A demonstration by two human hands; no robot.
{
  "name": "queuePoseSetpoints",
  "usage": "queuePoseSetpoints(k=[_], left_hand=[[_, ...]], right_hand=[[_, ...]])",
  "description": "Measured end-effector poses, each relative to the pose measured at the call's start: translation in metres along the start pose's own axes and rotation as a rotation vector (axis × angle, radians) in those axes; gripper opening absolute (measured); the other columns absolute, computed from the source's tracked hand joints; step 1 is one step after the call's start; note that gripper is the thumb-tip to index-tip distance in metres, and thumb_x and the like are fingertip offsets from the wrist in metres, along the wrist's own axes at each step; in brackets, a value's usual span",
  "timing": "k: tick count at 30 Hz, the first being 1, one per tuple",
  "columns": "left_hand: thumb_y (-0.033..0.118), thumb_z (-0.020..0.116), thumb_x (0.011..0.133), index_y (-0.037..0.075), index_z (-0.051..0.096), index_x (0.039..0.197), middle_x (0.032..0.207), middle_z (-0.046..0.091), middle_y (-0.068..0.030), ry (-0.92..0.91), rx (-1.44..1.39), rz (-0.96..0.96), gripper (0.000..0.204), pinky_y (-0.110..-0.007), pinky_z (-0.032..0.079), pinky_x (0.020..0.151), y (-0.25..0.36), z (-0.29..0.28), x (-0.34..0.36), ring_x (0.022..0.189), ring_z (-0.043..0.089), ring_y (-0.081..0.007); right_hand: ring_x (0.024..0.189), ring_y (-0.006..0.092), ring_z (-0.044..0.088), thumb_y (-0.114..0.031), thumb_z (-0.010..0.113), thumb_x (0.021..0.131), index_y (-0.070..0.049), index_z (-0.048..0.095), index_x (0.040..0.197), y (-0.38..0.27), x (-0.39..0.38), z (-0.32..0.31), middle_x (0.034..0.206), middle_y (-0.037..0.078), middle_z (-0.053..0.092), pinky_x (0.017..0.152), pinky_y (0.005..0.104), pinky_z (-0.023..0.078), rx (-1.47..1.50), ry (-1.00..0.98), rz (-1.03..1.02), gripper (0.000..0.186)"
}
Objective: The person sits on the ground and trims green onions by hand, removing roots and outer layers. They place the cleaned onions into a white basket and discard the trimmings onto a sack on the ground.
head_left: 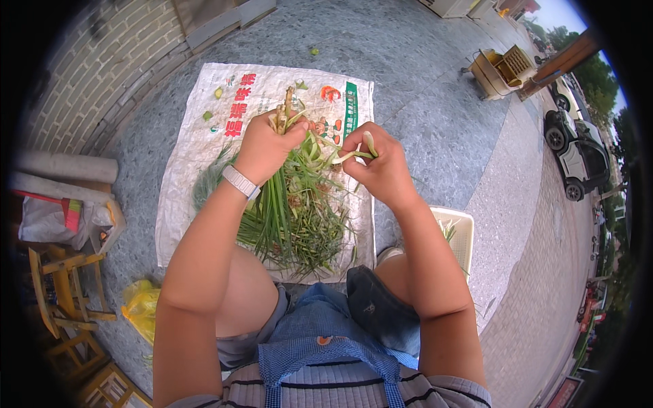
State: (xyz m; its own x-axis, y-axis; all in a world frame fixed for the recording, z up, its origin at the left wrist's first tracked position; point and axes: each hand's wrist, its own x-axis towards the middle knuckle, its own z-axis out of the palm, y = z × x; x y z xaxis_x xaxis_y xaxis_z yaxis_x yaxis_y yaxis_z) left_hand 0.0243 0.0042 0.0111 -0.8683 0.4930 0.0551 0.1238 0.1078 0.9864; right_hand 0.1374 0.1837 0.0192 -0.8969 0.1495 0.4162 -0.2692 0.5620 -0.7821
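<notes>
Left hand [269,144] wraps tight round green onions [273,204] above sack [182,204]; root ends point away from body, leaves trail back. Right hand [382,163] just right of bunch, pinches pale stalk [352,157], roughly crosswise. 2 hands near, apart.

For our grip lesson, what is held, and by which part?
Left hand: leafy green stalks, near their root ends. Right hand: a pale strip, apparently partway along.
</notes>
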Motion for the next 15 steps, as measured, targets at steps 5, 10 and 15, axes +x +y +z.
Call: queuePoseSetpoints(k=[5, 10, 15], left_hand=[[0.014, 0.073, 0.082, 0.0, 0.067, 0.102, 0.092, 0.07, -0.004, -0.059, 0.027, 0.077, 0.025, -0.024, 0.049, 0.077, 0.015, 0.007, -0.008, 0.081, 0.059, -0.0069], [0.01, 0.073, 0.081, -0.001, 0.066, 0.102, 0.095, 0.07, -0.0049, -0.167, 0.223, 0.193, 0.025, -0.023, 0.05, 0.077, 0.012, 0.011, -0.01, 0.084, 0.061, -0.006], [0.007, 0.069, 0.082, -0.001, 0.065, 0.095, 0.095, 0.07, -0.0061, -0.18, 0.058, 0.059, 0.015, -0.025, 0.05, 0.076, 0.007, 0.012, -0.011, 0.082, 0.062, -0.0086]], right_hand=[[0.067, 0.008, 0.053, -0.001, 0.069, 0.075, -0.003, 0.059, 0.082, -0.007, 0.0, -0.005, 0.077, 0.002, 0.058, 0.058, 0.0228, 0.045, 0.168, -0.021, 0.27, 0.012], [0.068, 0.0077, 0.052, 0.0, 0.07, 0.074, -0.003, 0.059, 0.081, -0.005, 0.0, -0.003, 0.076, 0.001, 0.058, 0.058, 0.0227, 0.043, 0.182, -0.029, 0.254, 0.013], [0.071, 0.0163, 0.058, 0.001, 0.069, 0.07, -0.004, 0.059, 0.08, 0.005, 0.001, -0.002, 0.077, 0.005, 0.058, 0.063, 0.0286, 0.047, 0.072, -0.045, 0.048, 0.015]])
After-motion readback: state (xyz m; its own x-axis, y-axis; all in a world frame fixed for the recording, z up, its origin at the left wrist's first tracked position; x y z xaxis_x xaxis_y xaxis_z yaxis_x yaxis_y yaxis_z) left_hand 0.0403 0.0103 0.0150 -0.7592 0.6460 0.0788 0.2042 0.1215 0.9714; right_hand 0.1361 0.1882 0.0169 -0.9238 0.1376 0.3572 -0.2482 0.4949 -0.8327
